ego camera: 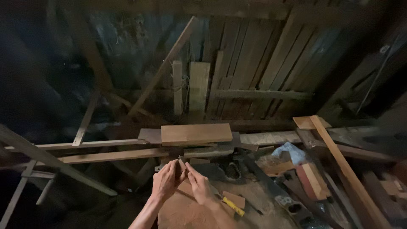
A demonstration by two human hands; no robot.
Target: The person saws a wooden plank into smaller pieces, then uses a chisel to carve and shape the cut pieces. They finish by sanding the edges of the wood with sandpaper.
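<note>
While both hands meet, left hand (166,180) and right hand (199,186) fingers pinching, seemingly, a small dark piece (182,163), above the workbench (182,212).

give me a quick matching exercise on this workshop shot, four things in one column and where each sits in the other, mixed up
Things:
1. flat wooden board
2. blue crumpled cloth
3. yellow-handled tool
4. small dark piece

Places:
A. pinched between left hand and right hand
B. lying by the right wrist
C. on top of the stacked planks, straight ahead
D. right of the board, among the lumber

Pairs: 1-C, 2-D, 3-B, 4-A
</note>
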